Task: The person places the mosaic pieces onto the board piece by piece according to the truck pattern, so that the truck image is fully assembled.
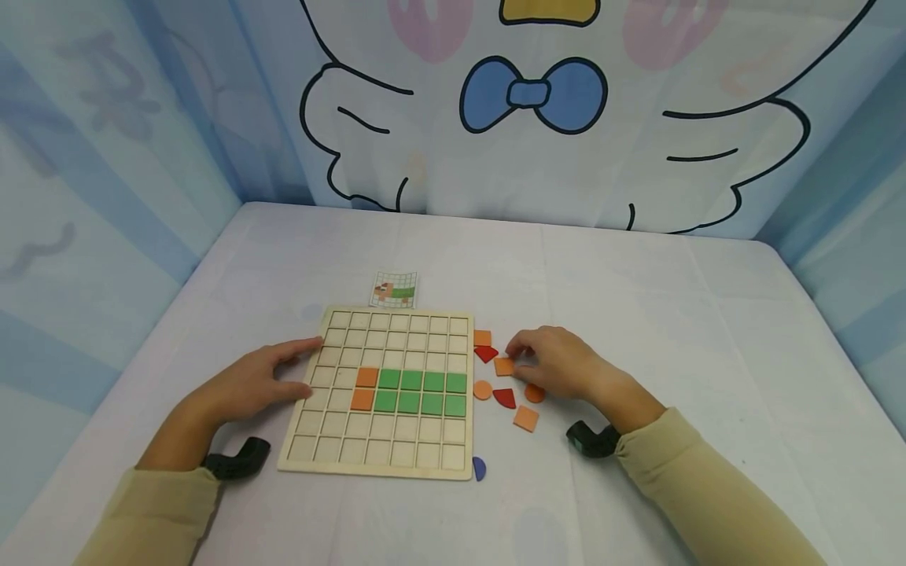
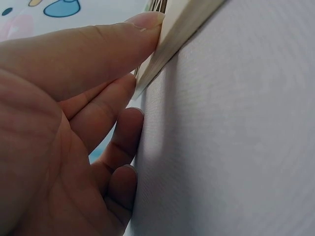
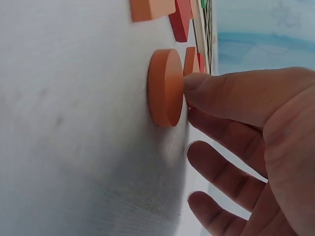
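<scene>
A wooden grid board (image 1: 318, 444) lies flat on the table, holding two orange square tiles (image 1: 366, 377) beside two rows of green square tiles (image 1: 410, 380). My left hand (image 1: 244, 385) rests at the board's left edge, thumb and fingers extended; the left wrist view has the thumb against the board's side. Right of the board, my right hand (image 1: 559, 362) pinches a light orange square tile (image 1: 503, 367) between thumb and index finger, low over the table. An orange round tile (image 3: 165, 88) stands out just in front of the thumb in the right wrist view.
Around the right hand lie red tiles (image 1: 504, 398), a light orange square (image 1: 526, 418), an orange square (image 1: 483, 338) and an orange disc (image 1: 483, 390). A blue half-round tile (image 1: 480, 469) sits by the board's lower right corner. Beyond the board is a small pattern card (image 1: 394, 289).
</scene>
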`<state>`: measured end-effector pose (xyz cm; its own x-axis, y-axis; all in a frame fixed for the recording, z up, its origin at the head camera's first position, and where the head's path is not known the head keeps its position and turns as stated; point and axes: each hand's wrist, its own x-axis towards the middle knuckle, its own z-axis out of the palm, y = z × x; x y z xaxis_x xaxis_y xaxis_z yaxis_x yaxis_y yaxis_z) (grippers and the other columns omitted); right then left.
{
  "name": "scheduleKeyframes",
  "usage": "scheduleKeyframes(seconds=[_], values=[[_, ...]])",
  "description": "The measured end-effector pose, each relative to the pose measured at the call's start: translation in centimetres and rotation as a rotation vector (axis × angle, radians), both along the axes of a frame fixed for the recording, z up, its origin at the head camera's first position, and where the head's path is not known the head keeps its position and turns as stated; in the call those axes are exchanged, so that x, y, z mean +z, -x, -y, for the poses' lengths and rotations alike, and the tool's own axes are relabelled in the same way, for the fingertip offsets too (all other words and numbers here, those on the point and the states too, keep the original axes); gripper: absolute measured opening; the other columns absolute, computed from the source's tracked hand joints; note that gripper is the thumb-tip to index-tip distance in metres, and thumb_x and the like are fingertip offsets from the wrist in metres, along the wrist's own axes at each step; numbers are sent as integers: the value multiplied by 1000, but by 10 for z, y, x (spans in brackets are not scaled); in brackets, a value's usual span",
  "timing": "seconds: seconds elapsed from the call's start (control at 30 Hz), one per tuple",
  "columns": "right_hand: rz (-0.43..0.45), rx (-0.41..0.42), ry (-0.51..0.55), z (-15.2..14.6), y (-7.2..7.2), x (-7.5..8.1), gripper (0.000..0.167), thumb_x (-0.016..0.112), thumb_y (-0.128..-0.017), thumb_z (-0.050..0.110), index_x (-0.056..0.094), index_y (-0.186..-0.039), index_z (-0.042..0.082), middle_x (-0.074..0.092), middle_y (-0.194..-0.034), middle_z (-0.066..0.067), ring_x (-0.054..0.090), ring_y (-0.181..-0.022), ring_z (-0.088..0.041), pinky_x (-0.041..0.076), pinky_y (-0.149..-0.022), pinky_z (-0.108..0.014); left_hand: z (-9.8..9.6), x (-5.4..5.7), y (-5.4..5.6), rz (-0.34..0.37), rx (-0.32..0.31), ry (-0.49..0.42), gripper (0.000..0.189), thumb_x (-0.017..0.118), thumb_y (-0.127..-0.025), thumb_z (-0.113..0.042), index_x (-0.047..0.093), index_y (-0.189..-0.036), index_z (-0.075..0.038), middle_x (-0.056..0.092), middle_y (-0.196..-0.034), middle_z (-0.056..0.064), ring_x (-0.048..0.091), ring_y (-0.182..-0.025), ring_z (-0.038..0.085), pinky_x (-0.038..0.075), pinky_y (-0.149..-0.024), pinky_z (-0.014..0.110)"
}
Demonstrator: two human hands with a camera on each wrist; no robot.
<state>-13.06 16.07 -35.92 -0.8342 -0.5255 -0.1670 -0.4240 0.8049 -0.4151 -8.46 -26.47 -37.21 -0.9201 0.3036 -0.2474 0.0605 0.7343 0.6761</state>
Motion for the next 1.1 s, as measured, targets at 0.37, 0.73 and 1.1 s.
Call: scheduleKeyframes(seconds=[0.37, 0.73, 1.1], values=[[-28, 27, 10, 0, -2, -1, 26, 73, -90, 16, 71, -115, 8, 69, -107, -2, 58, -97, -23, 49, -91, -43, 0, 0, 0, 3, 0, 5, 75, 76, -88, -27, 43, -151, -5, 38, -152, 27, 38, -136, 48, 29, -108, 64], [-70, 74, 23, 3, -5, -1, 22, 72, -90, 16, 70, -111, 9, 67, -100, 4, 57, -95, -19, 50, -85, -38, 0, 0, 0, 9, 3, 4, 74, 76, -88, -26, 43, -152, -5, 38, -152, 28, 37, -136, 48, 29, -108, 65], [-95, 111, 79, 18, -6, 7, 20, 73, -91, 20, 70, -109, 10, 67, -100, 2, 57, -94, -19, 50, -83, -36, -1, 0, 0, 19, 8, 12, 75, 76, -88, -26, 42, -152, -6, 37, -153, 28, 36, -137, 49, 29, -108, 65]])
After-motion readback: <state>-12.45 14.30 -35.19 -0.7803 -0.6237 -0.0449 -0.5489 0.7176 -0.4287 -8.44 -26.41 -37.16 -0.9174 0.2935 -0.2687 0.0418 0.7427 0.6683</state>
